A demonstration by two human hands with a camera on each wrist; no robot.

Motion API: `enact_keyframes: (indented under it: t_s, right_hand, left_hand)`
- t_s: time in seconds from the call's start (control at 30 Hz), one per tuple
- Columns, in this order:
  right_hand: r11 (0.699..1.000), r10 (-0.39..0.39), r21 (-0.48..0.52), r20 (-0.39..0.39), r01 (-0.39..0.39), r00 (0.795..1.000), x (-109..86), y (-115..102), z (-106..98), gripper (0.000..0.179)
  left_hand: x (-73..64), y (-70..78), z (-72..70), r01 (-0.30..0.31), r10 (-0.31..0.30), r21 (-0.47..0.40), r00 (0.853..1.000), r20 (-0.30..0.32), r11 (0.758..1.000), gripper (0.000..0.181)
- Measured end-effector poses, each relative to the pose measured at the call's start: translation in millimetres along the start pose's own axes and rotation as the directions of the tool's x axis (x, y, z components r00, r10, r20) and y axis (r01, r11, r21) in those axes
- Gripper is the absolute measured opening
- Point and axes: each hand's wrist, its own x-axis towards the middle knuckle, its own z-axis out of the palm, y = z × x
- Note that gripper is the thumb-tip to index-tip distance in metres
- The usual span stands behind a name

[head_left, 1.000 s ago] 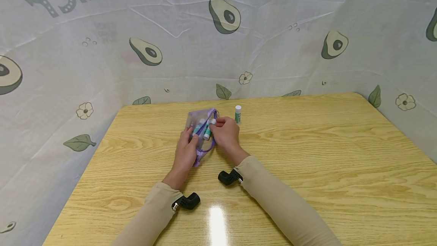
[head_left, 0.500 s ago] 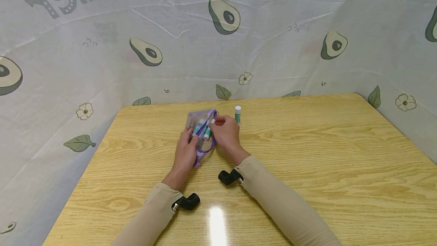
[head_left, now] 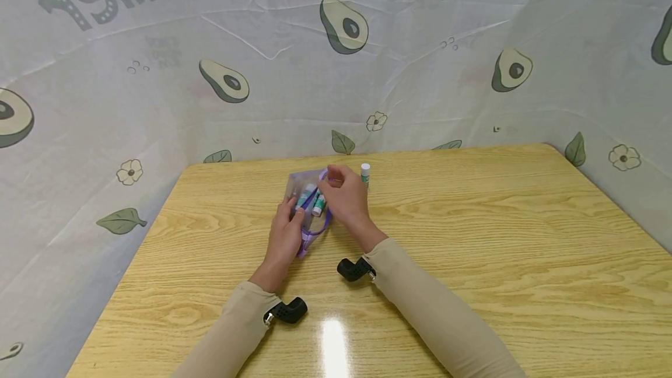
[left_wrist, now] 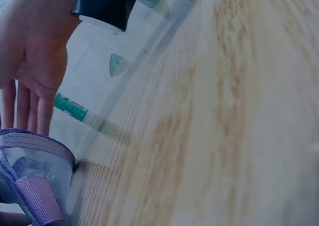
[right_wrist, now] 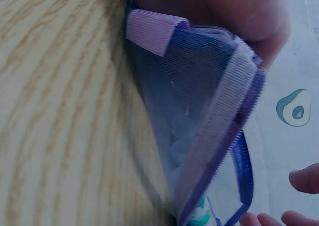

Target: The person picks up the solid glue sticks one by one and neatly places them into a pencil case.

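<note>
In the head view, a see-through mesh zip pouch (head_left: pixel 311 177) with purple trim lies slanted near the table's back middle, its zipper side unzipped. My left hand (head_left: pixel 284 235) grips its near left side, thumb on top. Inside show glue sticks with green labels: one (head_left: pixel 304 196) behind the mesh, another (head_left: pixel 318 206) at the opening. My right hand (head_left: pixel 346 194) is at the pouch's far right edge; its thumb and fingertips are apart in the right wrist view, beside the zipper edge (right_wrist: pixel 219 161). Behind that hand a capped glue stick (head_left: pixel 365 174) stands upright.
The wood-grain table (head_left: pixel 499 238) spreads widely to the right. A pale cloth (head_left: pixel 294 98) printed with avocados and leaves hangs behind the table and along both sides. Black wrist mounts (head_left: pixel 290 310) sit on both sleeves.
My right hand has lifted slightly away from the glue stick at the pouch's opening, toward the far edge, with its fingers spread more. My left hand and the pouch stay in place.
</note>
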Motion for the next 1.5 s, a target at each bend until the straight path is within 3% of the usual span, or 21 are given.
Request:
enact_keyframes:
  t_s: [0.57,1.5]
  right_hand:
    - [0.994,-0.099,0.05,0.038,0.097,0.994,6.2,-11,-15,0.055]
    - [0.982,-0.182,0.063,0.044,0.179,0.982,9.8,-18,-29,0.044]
  left_hand:
    - [0.2,-1.2,0.1,0.0,0.0,-0.007,1.0,0.014,1.0,0.055]
    - [-2.3,-1.6,-0.6,-0.012,0.012,-0.009,1.0,0.021,1.0,0.055]
